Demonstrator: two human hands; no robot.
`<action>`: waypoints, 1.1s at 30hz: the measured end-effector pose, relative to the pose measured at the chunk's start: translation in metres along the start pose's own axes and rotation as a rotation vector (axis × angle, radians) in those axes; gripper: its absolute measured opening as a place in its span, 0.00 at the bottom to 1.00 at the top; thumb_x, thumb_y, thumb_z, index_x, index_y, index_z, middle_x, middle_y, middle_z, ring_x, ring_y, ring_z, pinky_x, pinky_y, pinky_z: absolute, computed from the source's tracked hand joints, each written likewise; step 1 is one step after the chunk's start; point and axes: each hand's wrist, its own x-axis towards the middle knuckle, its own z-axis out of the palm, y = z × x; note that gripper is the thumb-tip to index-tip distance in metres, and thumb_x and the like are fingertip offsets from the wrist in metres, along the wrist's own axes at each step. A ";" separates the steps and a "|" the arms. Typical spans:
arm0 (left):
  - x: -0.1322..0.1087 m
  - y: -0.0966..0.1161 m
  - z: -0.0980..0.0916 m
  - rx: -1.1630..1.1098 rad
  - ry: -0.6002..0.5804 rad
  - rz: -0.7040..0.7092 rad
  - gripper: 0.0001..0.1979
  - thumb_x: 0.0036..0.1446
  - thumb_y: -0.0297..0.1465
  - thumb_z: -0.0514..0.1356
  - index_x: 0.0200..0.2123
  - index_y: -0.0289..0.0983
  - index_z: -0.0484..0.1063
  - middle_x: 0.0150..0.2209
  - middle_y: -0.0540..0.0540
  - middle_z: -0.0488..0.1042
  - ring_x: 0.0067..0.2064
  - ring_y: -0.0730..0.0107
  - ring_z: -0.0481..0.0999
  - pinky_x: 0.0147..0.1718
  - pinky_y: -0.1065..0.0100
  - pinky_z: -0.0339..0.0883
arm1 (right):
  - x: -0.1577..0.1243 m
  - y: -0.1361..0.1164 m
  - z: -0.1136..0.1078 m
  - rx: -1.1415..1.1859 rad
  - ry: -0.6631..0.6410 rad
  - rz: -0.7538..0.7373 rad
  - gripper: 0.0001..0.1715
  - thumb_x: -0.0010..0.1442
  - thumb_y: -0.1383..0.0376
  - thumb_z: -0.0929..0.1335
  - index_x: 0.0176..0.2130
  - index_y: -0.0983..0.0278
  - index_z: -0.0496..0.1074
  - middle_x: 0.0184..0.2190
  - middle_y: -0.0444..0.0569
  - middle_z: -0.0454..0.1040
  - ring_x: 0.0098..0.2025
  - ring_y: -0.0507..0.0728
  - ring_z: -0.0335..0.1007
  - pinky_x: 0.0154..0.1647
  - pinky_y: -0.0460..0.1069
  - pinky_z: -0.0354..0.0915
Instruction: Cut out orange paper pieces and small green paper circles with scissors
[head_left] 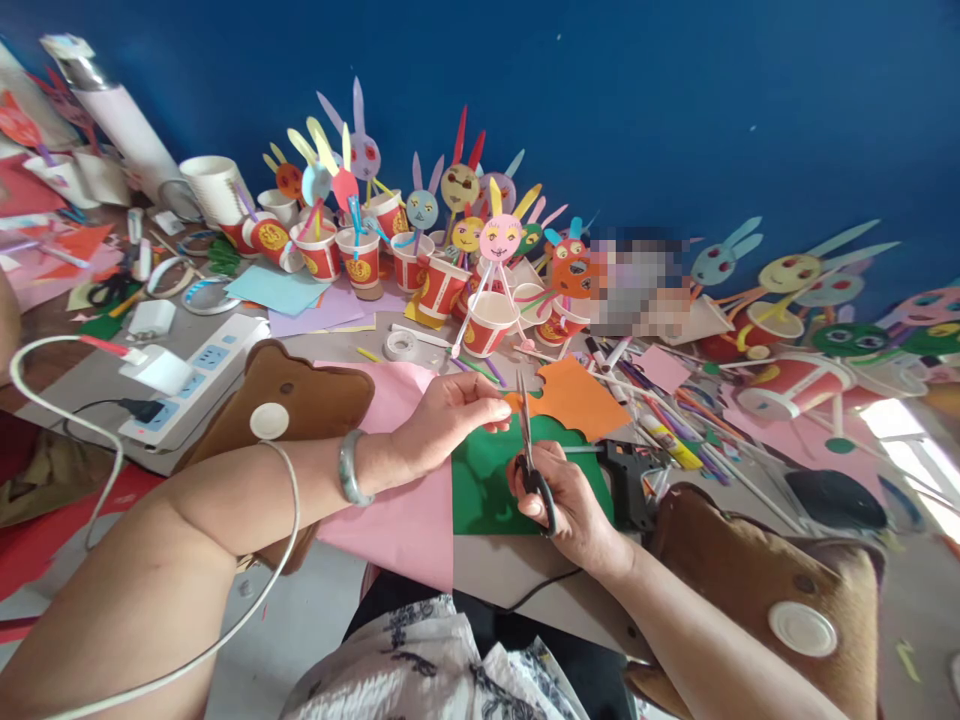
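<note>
My right hand is closed round the black handles of a pair of scissors, whose blades point up and away from me. The fingers of my left hand pinch a small piece of orange paper right beside the blades. Whether the blades touch that piece I cannot tell. Under both hands lies a sheet of green paper, with pink paper to its left. A larger orange sheet with scalloped cut edges rests just beyond the scissors.
Paper cups with rabbit-faced figures line the wall side. A power strip and brown cushion are at left. A black glue gun, several pens and sticks, and another brown cushion lie right. A white cable crosses my left forearm.
</note>
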 end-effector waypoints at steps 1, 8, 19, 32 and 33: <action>0.000 0.000 0.000 -0.009 0.001 0.000 0.07 0.52 0.30 0.64 0.26 0.34 0.70 0.26 0.50 0.74 0.32 0.74 0.73 0.36 0.68 0.65 | 0.000 0.000 0.000 0.003 -0.001 0.000 0.41 0.57 0.30 0.55 0.24 0.62 0.64 0.22 0.46 0.69 0.27 0.55 0.61 0.38 0.53 0.59; -0.002 0.003 0.003 -0.044 -0.004 -0.021 0.10 0.55 0.34 0.64 0.27 0.33 0.72 0.27 0.49 0.73 0.32 0.74 0.73 0.36 0.68 0.66 | -0.001 0.001 0.000 0.005 -0.004 0.007 0.41 0.57 0.30 0.56 0.24 0.62 0.64 0.22 0.46 0.70 0.27 0.55 0.60 0.39 0.54 0.59; -0.002 0.006 0.003 0.016 0.007 -0.059 0.08 0.51 0.30 0.66 0.26 0.33 0.71 0.26 0.50 0.73 0.31 0.75 0.71 0.34 0.69 0.65 | 0.001 0.000 0.000 0.014 -0.018 -0.005 0.40 0.58 0.31 0.57 0.24 0.62 0.63 0.22 0.45 0.69 0.26 0.54 0.61 0.39 0.53 0.59; 0.000 0.001 0.001 0.044 -0.003 -0.012 0.07 0.52 0.29 0.65 0.26 0.34 0.70 0.26 0.50 0.72 0.30 0.75 0.70 0.33 0.69 0.64 | 0.001 -0.004 -0.002 -0.003 -0.019 0.011 0.40 0.57 0.30 0.56 0.24 0.62 0.63 0.22 0.46 0.69 0.27 0.55 0.61 0.39 0.53 0.60; 0.000 0.001 0.001 0.044 -0.006 -0.009 0.07 0.52 0.29 0.65 0.26 0.34 0.70 0.26 0.50 0.72 0.30 0.75 0.71 0.33 0.69 0.65 | 0.001 -0.003 -0.002 -0.002 -0.019 0.012 0.40 0.57 0.30 0.56 0.24 0.61 0.63 0.22 0.46 0.69 0.27 0.55 0.60 0.39 0.53 0.60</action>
